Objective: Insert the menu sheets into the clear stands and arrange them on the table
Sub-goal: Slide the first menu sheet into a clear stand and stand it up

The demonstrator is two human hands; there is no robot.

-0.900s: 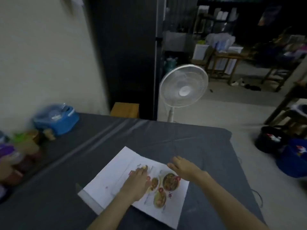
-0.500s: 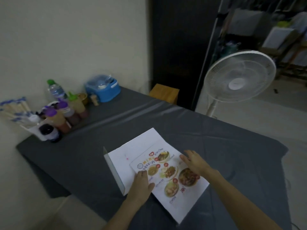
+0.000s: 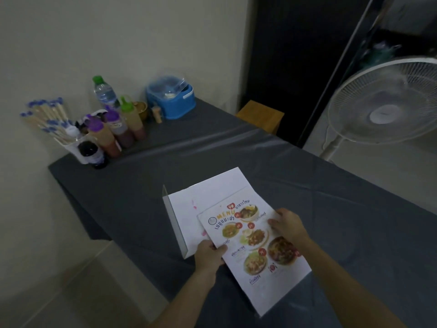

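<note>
A printed menu sheet (image 3: 254, 247) with food photos lies at an angle across the near part of the dark grey table (image 3: 212, 157). Under its far left corner lies a clear stand (image 3: 201, 195), flat, with a white sheet showing through it and its foot flap (image 3: 173, 221) raised along the left side. My left hand (image 3: 209, 255) pinches the menu sheet's left edge, thumb on top. My right hand (image 3: 287, 224) grips the sheet's right edge, fingers on the print.
Along the wall at the far left stand sauce bottles (image 3: 118, 129), a water bottle (image 3: 104, 91), a cup of chopsticks (image 3: 54, 121) and a blue box (image 3: 171, 98). A white standing fan (image 3: 383, 102) is off the table's right side. A wooden stool (image 3: 261, 114) sits behind the table.
The view has swung left and down. Both hands went from lying flat on the sheet to gripping its edges, and the menu sheet has slid toward me, off the stand.
</note>
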